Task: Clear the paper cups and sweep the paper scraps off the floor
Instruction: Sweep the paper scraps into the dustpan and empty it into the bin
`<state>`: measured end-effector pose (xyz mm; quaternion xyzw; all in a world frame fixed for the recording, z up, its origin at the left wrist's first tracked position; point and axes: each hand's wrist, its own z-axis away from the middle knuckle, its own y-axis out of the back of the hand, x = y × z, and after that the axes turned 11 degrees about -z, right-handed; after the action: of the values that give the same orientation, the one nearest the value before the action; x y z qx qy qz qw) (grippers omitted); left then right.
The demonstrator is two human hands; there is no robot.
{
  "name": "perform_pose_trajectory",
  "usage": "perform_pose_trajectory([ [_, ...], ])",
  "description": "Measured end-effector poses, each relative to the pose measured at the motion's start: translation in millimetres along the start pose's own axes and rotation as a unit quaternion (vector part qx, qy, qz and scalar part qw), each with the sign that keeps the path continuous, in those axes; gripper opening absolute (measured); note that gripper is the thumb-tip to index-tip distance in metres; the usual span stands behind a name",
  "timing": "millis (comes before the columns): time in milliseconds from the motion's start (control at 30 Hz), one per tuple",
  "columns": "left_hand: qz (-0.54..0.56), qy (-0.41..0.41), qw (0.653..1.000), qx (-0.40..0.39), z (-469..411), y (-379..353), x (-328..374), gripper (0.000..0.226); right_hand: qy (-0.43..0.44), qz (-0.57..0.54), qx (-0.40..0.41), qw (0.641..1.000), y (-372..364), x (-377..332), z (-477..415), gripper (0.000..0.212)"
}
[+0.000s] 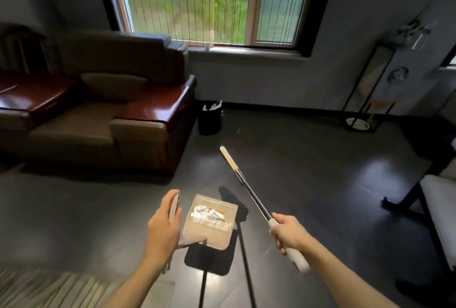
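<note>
A pale dustpan (223,233) hangs just above the dark floor, its shadow beneath it. White and orange paper scraps (209,212) lie inside it by the comb teeth. My left hand (162,226) grips the top of the dustpan's upright handle. My right hand (287,233) grips the white end of a long broom stick (249,190). Its black shaft slants up and to the left, ending in a cream tip. No bristles are in view. A black waste bin (209,120) with white paper in it stands beside the sofa. A small white cup (208,47) sits on the windowsill.
A brown sofa (103,120) with glossy wooden arms fills the left. A chair with black legs (434,209) stands at the right, and a tall metal stand (362,110) at the back right. A striped rug (49,288) lies at the bottom left. Open dark floor stretches toward the bin.
</note>
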<state>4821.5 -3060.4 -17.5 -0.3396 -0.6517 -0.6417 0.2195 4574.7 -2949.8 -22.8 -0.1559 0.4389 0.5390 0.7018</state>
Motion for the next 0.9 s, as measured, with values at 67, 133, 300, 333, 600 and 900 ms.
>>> perform_pose_trajectory([
  [67, -0.006, -0.009, 1.0, -0.001, -53.0, -10.4, 16.2, 0.038, 0.001, -0.001, 0.004, 1.0, 6.9, -34.8, -39.2, 0.047],
  [133, -0.011, -0.026, 1.0, -0.009, -106.3, -18.0, 32.9, 0.037, -0.004, -0.008, 0.002, 1.0, 15.0, -66.9, -78.1, 0.047],
  [300, -0.017, -0.055, 0.998, -0.007, -238.1, -51.4, 64.5, 0.037, -0.006, -0.021, 0.0, 1.0, 36.7, -142.2, -191.1, 0.044],
  [333, -0.014, -0.058, 0.998, -0.002, -265.6, -60.0, 68.4, 0.037, -0.005, -0.025, -0.001, 1.0, 40.5, -155.9, -216.5, 0.045],
  [600, -0.026, -0.08, 0.996, 0.037, -469.3, -110.0, 119.3, 0.037, -0.018, -0.051, -0.008, 0.998, 87.2, -269.6, -395.3, 0.052],
  [900, -0.158, -0.237, 0.958, 0.031, -671.9, -134.4, 204.2, 0.061, -0.043, -0.074, 0.005, 0.996, 125.6, -365.7, -530.9, 0.063],
])
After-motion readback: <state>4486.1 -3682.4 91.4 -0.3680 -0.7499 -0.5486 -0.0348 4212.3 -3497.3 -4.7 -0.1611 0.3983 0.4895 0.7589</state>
